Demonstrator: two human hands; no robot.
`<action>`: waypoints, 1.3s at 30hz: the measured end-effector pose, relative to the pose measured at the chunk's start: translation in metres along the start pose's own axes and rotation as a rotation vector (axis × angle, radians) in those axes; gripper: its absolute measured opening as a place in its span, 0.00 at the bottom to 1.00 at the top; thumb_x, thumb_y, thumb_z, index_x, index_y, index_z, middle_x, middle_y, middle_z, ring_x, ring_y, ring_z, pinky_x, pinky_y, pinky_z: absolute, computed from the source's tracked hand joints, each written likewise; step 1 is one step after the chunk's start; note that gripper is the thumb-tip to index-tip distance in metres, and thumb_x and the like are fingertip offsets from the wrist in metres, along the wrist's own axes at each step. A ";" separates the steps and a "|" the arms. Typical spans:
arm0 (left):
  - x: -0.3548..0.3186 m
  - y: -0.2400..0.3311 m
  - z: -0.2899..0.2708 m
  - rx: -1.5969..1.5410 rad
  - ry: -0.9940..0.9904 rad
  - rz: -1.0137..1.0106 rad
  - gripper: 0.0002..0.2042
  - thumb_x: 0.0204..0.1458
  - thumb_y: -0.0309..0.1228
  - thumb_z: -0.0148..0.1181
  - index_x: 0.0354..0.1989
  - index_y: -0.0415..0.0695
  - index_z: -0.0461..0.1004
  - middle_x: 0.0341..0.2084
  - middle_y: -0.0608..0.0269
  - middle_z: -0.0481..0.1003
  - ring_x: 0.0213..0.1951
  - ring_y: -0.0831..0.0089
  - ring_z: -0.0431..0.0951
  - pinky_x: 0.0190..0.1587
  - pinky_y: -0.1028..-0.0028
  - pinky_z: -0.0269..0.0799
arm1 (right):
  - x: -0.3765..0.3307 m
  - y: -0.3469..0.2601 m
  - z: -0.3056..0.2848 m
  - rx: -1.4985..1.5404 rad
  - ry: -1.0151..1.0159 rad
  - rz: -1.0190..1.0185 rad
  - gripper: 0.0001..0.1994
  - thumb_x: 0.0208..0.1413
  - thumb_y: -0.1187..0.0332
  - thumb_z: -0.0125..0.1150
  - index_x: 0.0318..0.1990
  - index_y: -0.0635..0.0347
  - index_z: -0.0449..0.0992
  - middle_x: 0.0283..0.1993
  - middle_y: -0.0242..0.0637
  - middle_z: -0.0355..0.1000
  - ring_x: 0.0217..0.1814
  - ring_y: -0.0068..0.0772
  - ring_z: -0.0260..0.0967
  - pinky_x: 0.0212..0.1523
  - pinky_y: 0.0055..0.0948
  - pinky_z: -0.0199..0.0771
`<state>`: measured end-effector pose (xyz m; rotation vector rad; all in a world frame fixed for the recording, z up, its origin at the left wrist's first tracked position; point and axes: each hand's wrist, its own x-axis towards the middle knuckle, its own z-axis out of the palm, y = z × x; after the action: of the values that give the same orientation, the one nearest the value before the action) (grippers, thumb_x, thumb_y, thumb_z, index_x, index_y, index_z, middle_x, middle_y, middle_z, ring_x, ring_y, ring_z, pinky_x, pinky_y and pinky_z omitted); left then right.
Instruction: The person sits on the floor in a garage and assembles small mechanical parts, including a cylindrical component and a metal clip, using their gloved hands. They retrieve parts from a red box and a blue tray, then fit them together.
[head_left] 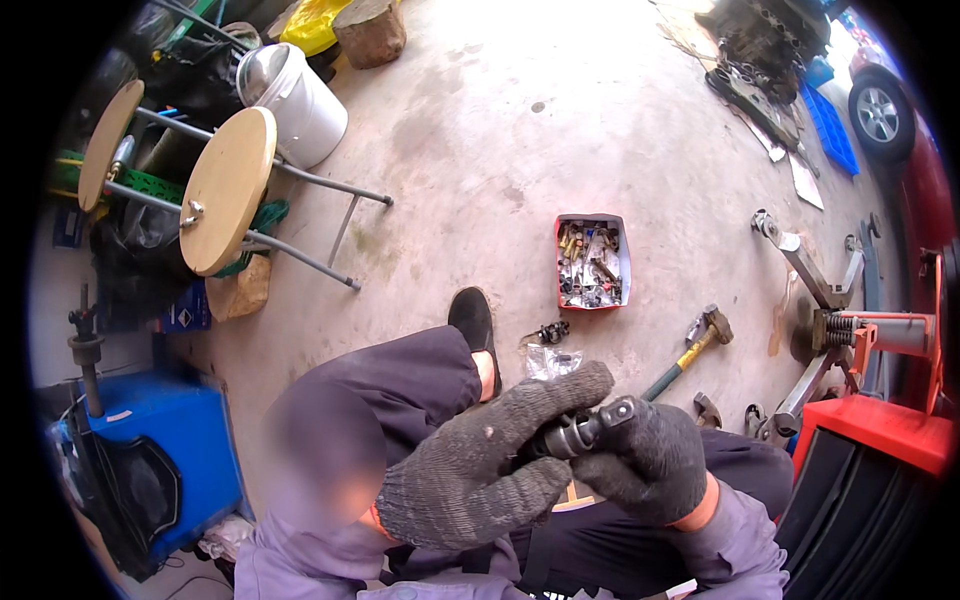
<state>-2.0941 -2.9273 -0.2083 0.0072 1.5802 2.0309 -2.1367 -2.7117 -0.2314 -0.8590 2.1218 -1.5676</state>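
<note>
Both my hands wear dark grey knitted gloves and meet above my lap. My left hand (480,465) is closed round a dark metal joint (572,437), its thumb and fingers on either side of the part. The joint has a ringed, round body and a forked end that points up and to the right. My right hand (650,458) grips the same joint from the other side, near the fork. Much of the joint's lower side is hidden by the gloves. Just beyond my hands, a clear plastic bag (545,362) and a small dark metal part (551,332) lie on the floor.
Ahead stands an open red box (562,292) of small metal parts. A hammer (690,357) lies to its right. A floor jack (880,332) and red-topped cabinet (875,432) flank me on the right. Round stools (235,190), a white bucket (312,120) and a blue case (190,410) are left.
</note>
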 end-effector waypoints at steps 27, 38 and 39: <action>0.015 -0.001 0.017 0.183 0.433 -0.135 0.20 0.50 0.34 0.72 0.46 0.38 0.71 0.37 0.55 0.74 0.35 0.72 0.78 0.39 0.72 0.80 | -0.015 0.131 -0.065 -0.432 -0.760 0.203 0.22 0.60 0.51 0.55 0.53 0.55 0.76 0.45 0.46 0.78 0.49 0.46 0.76 0.52 0.41 0.74; 0.045 -0.008 0.009 0.372 0.240 -0.272 0.14 0.54 0.23 0.62 0.49 0.37 0.73 0.36 0.58 0.73 0.36 0.71 0.73 0.40 0.74 0.69 | 0.067 0.390 -0.006 -0.462 -0.294 0.727 0.15 0.55 0.63 0.55 0.48 0.50 0.81 0.48 0.46 0.78 0.52 0.46 0.75 0.55 0.37 0.72; 0.047 -0.009 0.010 0.395 0.275 -0.264 0.14 0.54 0.22 0.61 0.49 0.38 0.74 0.36 0.58 0.73 0.36 0.71 0.73 0.40 0.74 0.69 | 0.079 0.386 0.008 -0.520 -0.421 0.786 0.15 0.55 0.63 0.53 0.48 0.48 0.81 0.50 0.47 0.77 0.53 0.47 0.75 0.56 0.38 0.72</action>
<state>-2.1262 -2.8974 -0.2290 -0.3270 2.0121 1.5435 -2.2890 -2.6937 -0.5946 -0.3455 2.1573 -0.4124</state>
